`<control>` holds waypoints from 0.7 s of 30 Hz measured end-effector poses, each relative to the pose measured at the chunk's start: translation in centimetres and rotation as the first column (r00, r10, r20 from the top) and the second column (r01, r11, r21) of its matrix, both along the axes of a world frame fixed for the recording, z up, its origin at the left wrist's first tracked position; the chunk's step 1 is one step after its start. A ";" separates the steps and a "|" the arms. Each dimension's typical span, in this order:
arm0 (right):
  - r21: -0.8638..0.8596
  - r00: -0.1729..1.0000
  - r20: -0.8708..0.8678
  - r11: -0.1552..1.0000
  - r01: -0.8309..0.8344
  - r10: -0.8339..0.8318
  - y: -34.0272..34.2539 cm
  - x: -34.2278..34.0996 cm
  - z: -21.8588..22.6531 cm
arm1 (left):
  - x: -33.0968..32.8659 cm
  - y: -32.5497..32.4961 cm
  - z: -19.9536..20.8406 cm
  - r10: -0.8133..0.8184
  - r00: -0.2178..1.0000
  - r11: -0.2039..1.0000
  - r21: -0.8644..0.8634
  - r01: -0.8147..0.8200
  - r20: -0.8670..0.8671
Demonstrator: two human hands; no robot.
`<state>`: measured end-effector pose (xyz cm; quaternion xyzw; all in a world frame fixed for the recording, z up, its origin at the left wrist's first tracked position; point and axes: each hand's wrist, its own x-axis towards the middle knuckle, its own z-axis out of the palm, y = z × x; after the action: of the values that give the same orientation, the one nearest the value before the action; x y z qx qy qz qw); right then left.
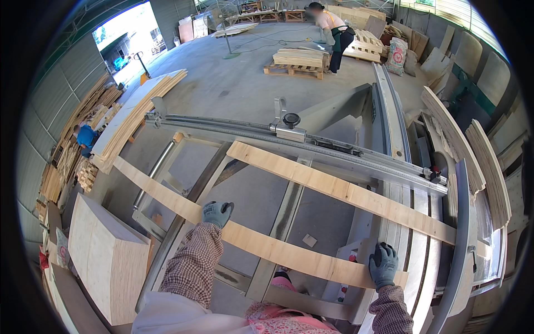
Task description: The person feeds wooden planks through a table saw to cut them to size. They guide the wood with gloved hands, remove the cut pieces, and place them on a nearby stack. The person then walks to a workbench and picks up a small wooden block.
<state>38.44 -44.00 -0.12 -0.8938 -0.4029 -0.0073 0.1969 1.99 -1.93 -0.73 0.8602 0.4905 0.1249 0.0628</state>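
A long, pale plywood strip [278, 249] lies across the metal frame of a sliding table saw, close to my body. My left hand [217, 214], in a grey work glove, is closed around the strip left of its middle. At the strip's right end, my right hand [384, 265], gloved alike, grips it with fingers bent over the wood. A second plywood strip [311, 181] rests farther off, slanting the same way, its right end on the saw's table [404, 207]. No hand touches that one. Beyond it runs a metal crosscut fence [222, 126] carrying a stop with a black knob [291, 119].
A thick stack of boards [103, 250] stands at my left. Long panels [142, 106] are piled behind it. A grey guard [460, 245] and upright boards [489, 172] flank the saw's right side. One person [332, 33] bends by a pallet stack; another [86, 137] is far left.
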 end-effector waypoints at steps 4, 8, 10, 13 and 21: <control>0.001 1.000 -0.001 1.000 -0.003 0.003 0.0 0.0 0.0 | -0.1 0.2 -0.4 0.000 1.000 1.000 0.013 0.000 -0.001; 0.008 1.000 -0.007 1.000 -0.007 0.007 0.0 0.0 0.1 | 0.1 0.0 0.0 -0.003 1.000 1.000 0.008 0.003 -0.012; 0.013 1.000 -0.001 1.000 -0.008 0.008 -0.1 0.0 0.1 | 0.2 -0.1 0.2 -0.010 1.000 1.000 0.007 0.010 -0.015; 0.021 1.000 0.012 1.000 -0.012 0.012 -0.1 0.1 -0.1 | 0.2 0.0 0.1 -0.003 0.999 1.000 -0.005 0.003 -0.045; 0.033 1.000 0.015 0.999 -0.014 0.013 0.0 0.0 0.1 | 0.0 0.3 -0.3 0.036 0.997 0.999 -0.018 -0.037 -0.073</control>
<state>38.42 -44.03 -0.04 -0.8876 -0.4102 -0.0190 0.2088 2.04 -1.65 -0.99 0.8544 0.5092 0.0898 0.0509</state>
